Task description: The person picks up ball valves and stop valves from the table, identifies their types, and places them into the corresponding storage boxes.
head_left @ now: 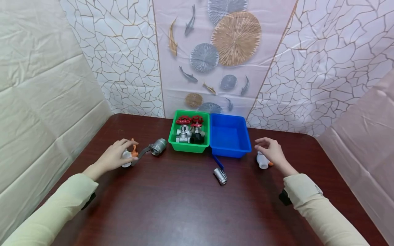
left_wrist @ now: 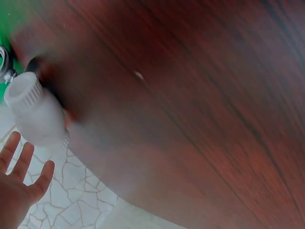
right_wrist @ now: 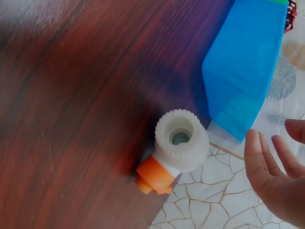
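Observation:
My left hand (head_left: 115, 155) reaches over a white plastic valve with an orange handle (head_left: 126, 158) at the table's left. In the left wrist view, its spread fingers (left_wrist: 44, 180) lie beside the white valve body (left_wrist: 40, 117). A larger steel ball valve (head_left: 158, 147) lies just right of it, its grey lever pointing back toward that hand. On the right, my right hand (head_left: 272, 150) hovers by a second white plastic valve (head_left: 263, 161). The right wrist view shows that valve's ribbed open end (right_wrist: 164, 143) and orange part (right_wrist: 155, 174), apart from the loosely extended fingers.
A green bin (head_left: 189, 148) at the back centre contains several valves with red handwheels (head_left: 183, 119). Against its right side stands a blue bin (head_left: 231, 152). In front of the blue bin lies a small steel ball valve (head_left: 220, 176) with a blue lever. Patterned cloth walls surround the table.

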The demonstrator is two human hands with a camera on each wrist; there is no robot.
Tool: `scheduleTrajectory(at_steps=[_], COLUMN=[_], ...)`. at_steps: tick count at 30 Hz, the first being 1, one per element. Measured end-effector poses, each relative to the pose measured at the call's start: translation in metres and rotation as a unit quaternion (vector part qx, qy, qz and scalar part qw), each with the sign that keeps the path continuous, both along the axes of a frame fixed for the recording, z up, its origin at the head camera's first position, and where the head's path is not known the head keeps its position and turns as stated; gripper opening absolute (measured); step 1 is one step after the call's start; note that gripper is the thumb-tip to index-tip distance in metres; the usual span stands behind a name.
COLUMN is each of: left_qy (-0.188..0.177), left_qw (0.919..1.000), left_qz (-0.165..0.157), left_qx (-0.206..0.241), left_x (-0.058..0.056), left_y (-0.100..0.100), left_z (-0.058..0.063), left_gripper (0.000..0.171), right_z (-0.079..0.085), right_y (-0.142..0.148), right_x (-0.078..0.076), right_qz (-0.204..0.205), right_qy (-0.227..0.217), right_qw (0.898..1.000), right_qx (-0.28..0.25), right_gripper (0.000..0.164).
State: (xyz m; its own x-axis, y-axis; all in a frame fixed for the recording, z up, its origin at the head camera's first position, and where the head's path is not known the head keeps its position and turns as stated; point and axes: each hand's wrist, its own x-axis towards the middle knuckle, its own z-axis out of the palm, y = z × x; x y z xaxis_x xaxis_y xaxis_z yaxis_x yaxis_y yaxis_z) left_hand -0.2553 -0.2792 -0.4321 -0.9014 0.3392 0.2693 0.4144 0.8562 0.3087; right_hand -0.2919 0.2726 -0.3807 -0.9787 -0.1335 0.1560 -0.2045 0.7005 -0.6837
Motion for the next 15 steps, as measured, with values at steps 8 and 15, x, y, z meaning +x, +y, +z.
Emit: scheduleTrajectory(at_steps=[8,15], left_qy=[0.005,0.005], left_qw=[0.9997,0.9999], left_qz=[0.012,0.014], left_qx=[-0.021,0.007], left_x=[-0.001,-0.006], left_y=[0.013,0.026], left_z=[-0.002,-0.002], left_gripper=[0.052,0.051], right_z=[-0.002,-0.004], right_y=[-0.003,-0.003], right_x=[0.003,0.002], right_qz=[-0.002,-0.009], right_qy=[-0.096,-0.139], right_qw=[0.986,0.972], right_qx=[-0.135,-0.191], right_gripper=[0.042,0.048])
